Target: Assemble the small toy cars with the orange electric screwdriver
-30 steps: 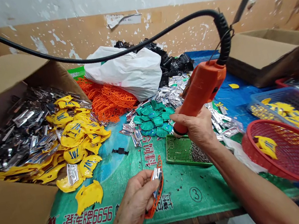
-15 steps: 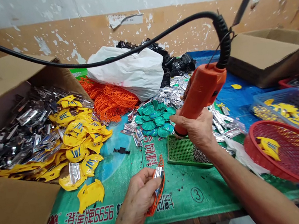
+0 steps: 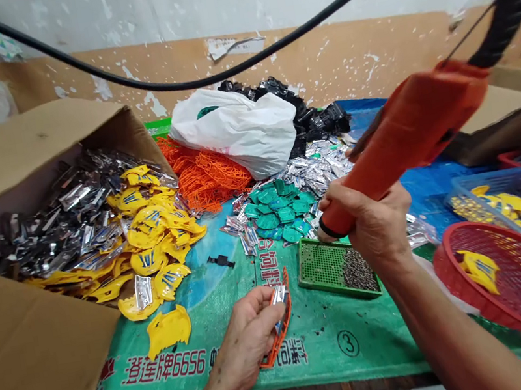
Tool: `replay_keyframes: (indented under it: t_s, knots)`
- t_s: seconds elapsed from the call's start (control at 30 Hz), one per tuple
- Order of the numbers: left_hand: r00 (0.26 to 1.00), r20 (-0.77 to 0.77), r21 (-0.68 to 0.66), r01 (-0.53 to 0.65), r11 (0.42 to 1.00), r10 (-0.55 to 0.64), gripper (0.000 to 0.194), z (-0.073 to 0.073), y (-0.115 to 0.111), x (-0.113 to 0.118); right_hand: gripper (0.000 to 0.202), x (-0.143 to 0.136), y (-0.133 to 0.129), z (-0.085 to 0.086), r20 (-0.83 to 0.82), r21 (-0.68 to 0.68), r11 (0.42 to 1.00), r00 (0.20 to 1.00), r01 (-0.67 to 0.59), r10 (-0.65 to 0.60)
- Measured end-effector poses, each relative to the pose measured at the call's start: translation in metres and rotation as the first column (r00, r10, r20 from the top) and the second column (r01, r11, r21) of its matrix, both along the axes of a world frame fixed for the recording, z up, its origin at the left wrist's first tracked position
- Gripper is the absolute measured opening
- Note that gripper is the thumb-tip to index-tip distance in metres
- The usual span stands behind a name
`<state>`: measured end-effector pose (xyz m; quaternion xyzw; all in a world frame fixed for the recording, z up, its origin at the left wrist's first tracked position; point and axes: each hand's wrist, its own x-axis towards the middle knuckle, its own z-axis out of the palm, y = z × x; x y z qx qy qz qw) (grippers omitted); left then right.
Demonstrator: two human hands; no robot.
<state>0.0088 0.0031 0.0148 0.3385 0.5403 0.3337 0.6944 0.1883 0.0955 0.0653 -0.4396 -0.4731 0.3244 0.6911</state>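
Between thumb and fingers, my left hand (image 3: 252, 328) pinches an orange plastic part (image 3: 286, 313) with a shiny silver piece (image 3: 278, 299) laid against it, low over the green table sheet. My right hand (image 3: 376, 223) is wrapped round an orange electric screwdriver (image 3: 395, 144), its dark nose angled down to the left. The tip is close to the back left corner of a green perforated tray (image 3: 318, 265); I cannot tell whether it touches. Small dark screws (image 3: 357, 270) are heaped in the tray's right end. Teal plastic parts (image 3: 277, 209) lie just behind the tray.
On the left, a cardboard box (image 3: 58, 352) spills dark and silver pieces and yellow parts (image 3: 152, 228). Orange lattice parts (image 3: 211, 176) and a white bag (image 3: 234, 126) lie behind. A red basket (image 3: 509, 235) stands at right. The black cable (image 3: 164, 88) hangs across the top.
The screwdriver in my right hand has moved right and nearer to me, showing more of the tray and screws. My left hand keeps its hold. The whole view has shifted slightly.
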Motion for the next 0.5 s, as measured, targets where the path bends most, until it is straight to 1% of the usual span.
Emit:
replay_keyframes:
  t_s: [0.1,0.2,0.33,0.5]
  knots:
    - [1.000,0.006,-0.007,0.012,1.000,-0.012,0.023,0.000,-0.001,0.001,0.021,-0.007,-0.013,0.015,-0.093,-0.025,0.996,0.992,-0.091,0.088]
    - [0.999,-0.039,0.033,0.010,0.999,-0.008,0.018,-0.002,-0.003,0.002,0.020,-0.015,-0.027,0.026,-0.113,-0.061,0.991,0.987,-0.120,0.112]
    - [0.996,-0.090,0.141,-0.007,0.990,0.020,0.015,-0.004,-0.005,0.005,0.024,-0.025,-0.041,0.030,-0.104,-0.086,0.987,0.987,-0.134,0.125]
    - [0.990,-0.132,0.203,-0.013,0.979,0.040,0.022,-0.003,-0.006,0.007,0.022,-0.033,-0.053,0.030,-0.007,-0.095,0.989,0.994,-0.112,0.112]
